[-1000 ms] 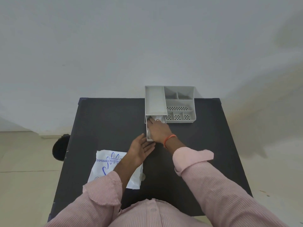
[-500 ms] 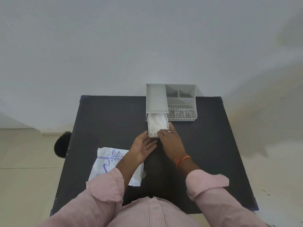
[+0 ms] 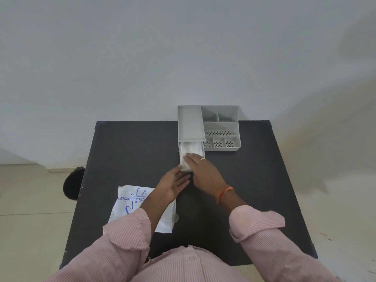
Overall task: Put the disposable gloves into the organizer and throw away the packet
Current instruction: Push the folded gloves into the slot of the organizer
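Gloves (image 3: 191,149) in organizer (image 3: 220,127) drawer (open); right hand (image 3: 203,169) flat on them.

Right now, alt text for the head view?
A person's right hand presses white disposable gloves into the pulled-out drawer of a grey desk organizer on a black table. The left hand rests open by the drawer front; the glove packet lies under the left forearm.

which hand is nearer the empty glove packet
Left. The left hand lies just past the packet, its forearm crossing it; the right hand is farther off, fingers on the drawer.
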